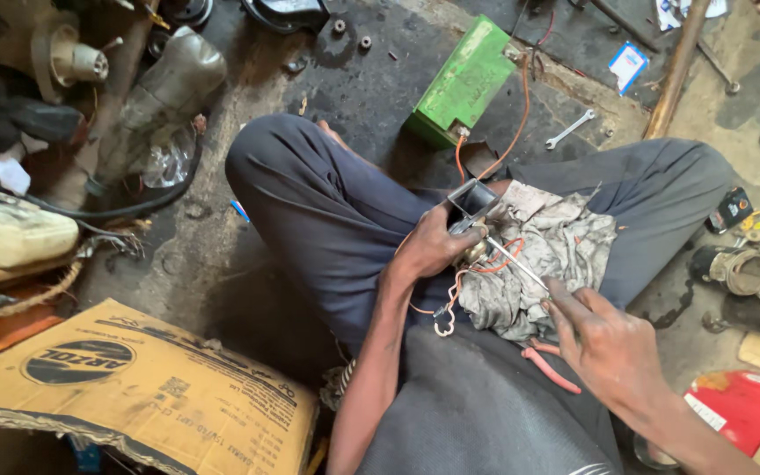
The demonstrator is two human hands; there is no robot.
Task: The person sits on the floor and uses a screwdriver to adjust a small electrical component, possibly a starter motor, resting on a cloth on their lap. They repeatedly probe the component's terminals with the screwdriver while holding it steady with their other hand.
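Fingers of the left hand [433, 246] are clamping a small, light, rigid part [471, 204] while the right hand [604, 343] is pinching a thin, stiff screwdriver [516, 262], best gripped by its handle end.

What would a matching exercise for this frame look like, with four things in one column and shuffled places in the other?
Things:
1. green battery
2. spanner
3. grey rag
4. cardboard box

Places:
A. on the person's lap
B. floor, lower left corner
C. floor beyond the knees, orange wire attached
D. floor right of the battery

Pairs: 1-C, 2-D, 3-A, 4-B
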